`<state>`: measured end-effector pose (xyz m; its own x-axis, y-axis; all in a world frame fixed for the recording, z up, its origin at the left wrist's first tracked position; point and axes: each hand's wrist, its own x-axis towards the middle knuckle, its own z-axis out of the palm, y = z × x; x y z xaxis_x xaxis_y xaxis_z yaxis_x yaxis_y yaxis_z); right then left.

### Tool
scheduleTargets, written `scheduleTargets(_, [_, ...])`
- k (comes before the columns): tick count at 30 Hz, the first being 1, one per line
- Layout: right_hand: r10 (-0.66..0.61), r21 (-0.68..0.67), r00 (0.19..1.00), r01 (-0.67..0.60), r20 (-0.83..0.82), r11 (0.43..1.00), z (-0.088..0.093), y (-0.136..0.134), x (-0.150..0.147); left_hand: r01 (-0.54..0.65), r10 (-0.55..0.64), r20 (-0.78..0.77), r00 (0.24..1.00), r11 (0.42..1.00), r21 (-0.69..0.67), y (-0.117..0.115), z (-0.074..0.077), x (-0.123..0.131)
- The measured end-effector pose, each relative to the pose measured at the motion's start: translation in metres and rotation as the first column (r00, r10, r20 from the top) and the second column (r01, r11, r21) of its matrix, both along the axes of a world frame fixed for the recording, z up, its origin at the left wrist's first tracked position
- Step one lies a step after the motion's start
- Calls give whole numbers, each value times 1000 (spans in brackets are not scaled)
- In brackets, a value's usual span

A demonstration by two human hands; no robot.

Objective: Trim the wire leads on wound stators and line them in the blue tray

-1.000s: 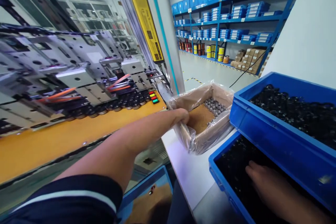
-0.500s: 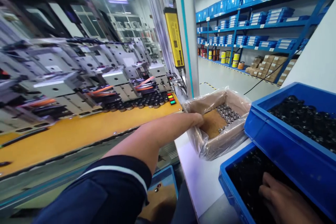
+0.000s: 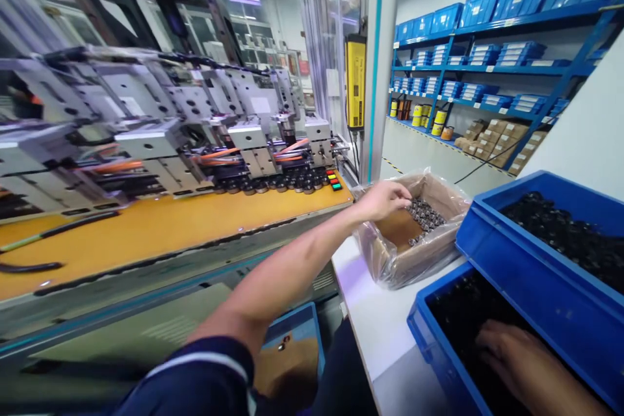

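My left hand (image 3: 387, 200) is above the plastic-lined cardboard box (image 3: 407, 266), its fingers curled together near the rim. What they hold, if anything, is too small to make out. Small shiny metal parts (image 3: 428, 216) lie heaped at the far right of the box floor. Low on the right, my right hand (image 3: 511, 354) reaches into the lower blue bin (image 3: 429, 344) among small black parts (image 3: 470, 302). Its fingers are bent down into the dark pile, and their tips are hard to see.
An upper blue bin (image 3: 546, 273) of black parts overlaps the lower one. On the left, a machine with metal blocks (image 3: 253, 140) stands over an orange work surface (image 3: 195, 224) with a row of round dark parts (image 3: 277, 182). A blue tray (image 3: 319, 331) sits below the white table (image 3: 358, 312).
My left hand has risen from inside the cardboard box to above its rim, with fingers now showing. My right hand stays in the lower blue bin. The view has shifted left.
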<state>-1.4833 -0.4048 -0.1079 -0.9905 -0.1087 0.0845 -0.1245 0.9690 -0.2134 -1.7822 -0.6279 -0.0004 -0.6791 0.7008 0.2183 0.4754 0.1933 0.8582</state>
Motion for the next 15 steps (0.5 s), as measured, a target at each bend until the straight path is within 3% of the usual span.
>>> scheduleTargets(4, [68,-69,997,-66,38,995,30,-22,-9,-49,-2,168,986,953,300,-61,-15,69])
scheduleTargets(8, [43,-67,999,-40,30,997,32,-23,-14,-150,-206,456,866,762,630,-106,-39,134])
scheduleTargets(9, [19,-65,999,-20,-28,998,35,-25,-16,-168,-253,485,837,724,669,-113,-42,146])
scheduleTargets(12, [-62,-68,954,44,-292,997,55,-48,-20,-125,-326,456,828,686,717,-132,-44,170])
scheduleTargets(15, [16,-128,876,-88,-482,988,86,-94,-21,-33,-339,373,864,701,713,-145,-45,184])
